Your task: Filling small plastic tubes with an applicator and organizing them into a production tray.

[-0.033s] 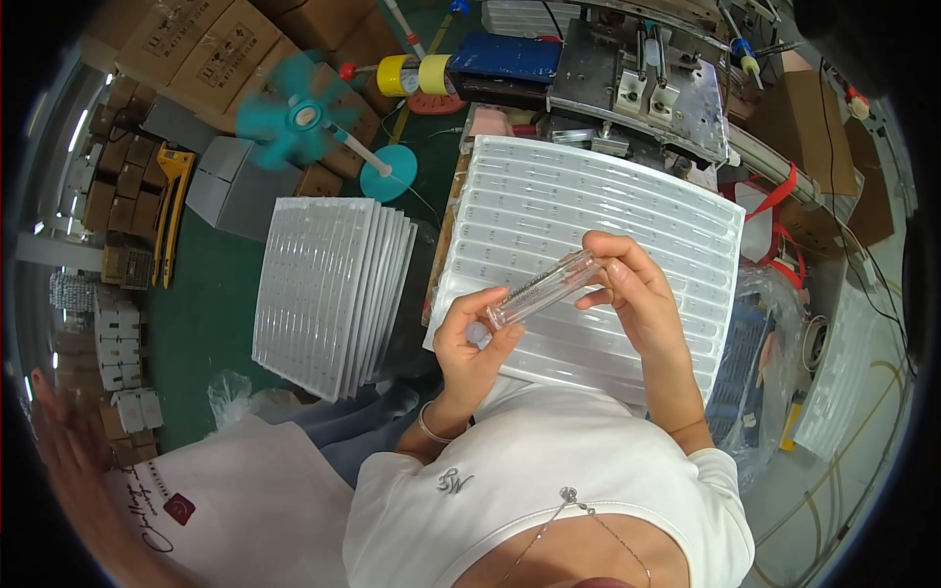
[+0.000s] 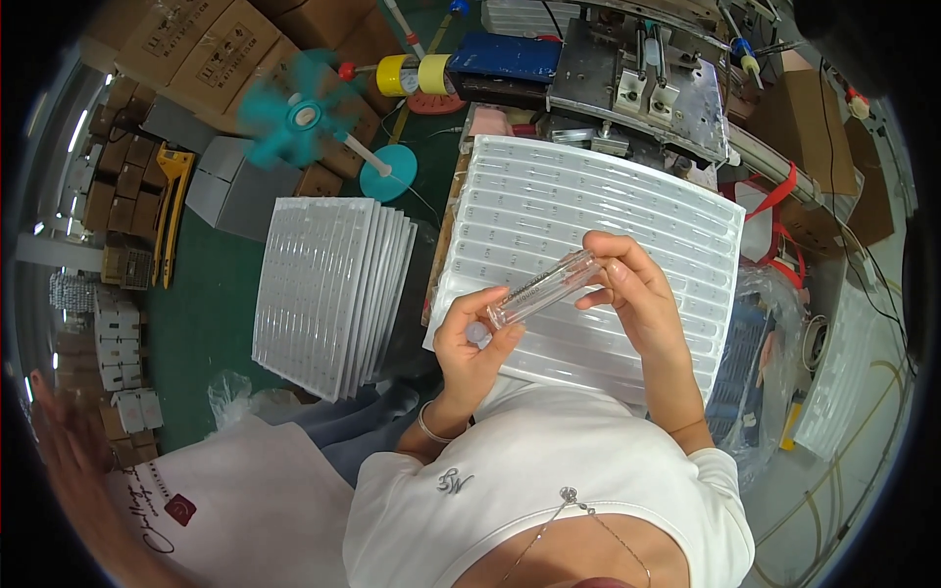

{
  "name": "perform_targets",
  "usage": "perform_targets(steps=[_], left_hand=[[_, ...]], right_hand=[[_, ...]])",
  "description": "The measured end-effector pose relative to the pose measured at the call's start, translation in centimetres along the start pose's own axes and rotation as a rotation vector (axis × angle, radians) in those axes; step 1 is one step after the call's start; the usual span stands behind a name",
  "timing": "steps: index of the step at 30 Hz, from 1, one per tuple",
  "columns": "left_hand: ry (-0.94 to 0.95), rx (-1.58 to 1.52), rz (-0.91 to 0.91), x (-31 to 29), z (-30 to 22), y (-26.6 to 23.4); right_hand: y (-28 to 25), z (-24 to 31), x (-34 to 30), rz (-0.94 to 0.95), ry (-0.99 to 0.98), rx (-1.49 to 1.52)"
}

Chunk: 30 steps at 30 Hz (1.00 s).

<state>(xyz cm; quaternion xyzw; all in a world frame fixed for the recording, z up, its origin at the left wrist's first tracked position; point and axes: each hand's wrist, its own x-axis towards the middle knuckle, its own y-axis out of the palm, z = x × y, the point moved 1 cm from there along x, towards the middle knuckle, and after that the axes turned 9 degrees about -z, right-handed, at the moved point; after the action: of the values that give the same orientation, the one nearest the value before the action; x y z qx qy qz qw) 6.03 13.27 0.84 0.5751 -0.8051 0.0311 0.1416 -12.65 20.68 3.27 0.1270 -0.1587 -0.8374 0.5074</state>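
A clear, slim tube (image 2: pixel 545 292) with dark printing along its side slants between both hands, above a large white tray (image 2: pixel 593 176). Its lower left end is pinched by the fingers and thumb of my left hand (image 2: pixel 469 348). A small round translucent piece (image 2: pixel 478 333) shows at those same fingers; whether it is joined to the tube I cannot tell. At the upper right end, my right hand (image 2: pixel 642 294) grips the tube between thumb and fingertips. The tray below has long parallel grooves with clear pieces lying in them.
Left of the tray stands a stack of similar trays (image 2: pixel 314 294). Beyond are a teal fan (image 2: pixel 304 116), cardboard boxes (image 2: pixel 206 59) and a metal machine (image 2: pixel 637 98). Another person's hand (image 2: pixel 74 441) and white shirt (image 2: pixel 245 490) are at lower left.
Both hands and the tube stay in the same place. Only the fan's blades appear slightly different.
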Motion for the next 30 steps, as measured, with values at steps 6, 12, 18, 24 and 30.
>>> perform_targets(steps=[6, 12, 18, 24, 30], left_hand=[[0.155, 0.124, 0.014, 0.3, -0.3, 0.4], [0.249, 0.165, 0.035, 0.6, -0.4, 0.4], [0.271, 0.206, 0.035, 0.8, -0.6, 0.3], [0.14, 0.16, 0.045, 1.0, -0.8, 0.1], [-0.248, -0.112, 0.094, 1.4, -0.2, 0.0]], right_hand=[[0.0, 0.2, 0.1, -0.023, -0.009, -0.017], [0.0, 0.2, 0.1, -0.04, -0.017, -0.03], [0.0, 0.3, 0.0, -0.043, -0.011, -0.029], [0.0, 0.4, 0.0, -0.02, -0.008, 0.008], [-0.1, 0.6, 0.1, -0.019, 0.014, -0.022]])
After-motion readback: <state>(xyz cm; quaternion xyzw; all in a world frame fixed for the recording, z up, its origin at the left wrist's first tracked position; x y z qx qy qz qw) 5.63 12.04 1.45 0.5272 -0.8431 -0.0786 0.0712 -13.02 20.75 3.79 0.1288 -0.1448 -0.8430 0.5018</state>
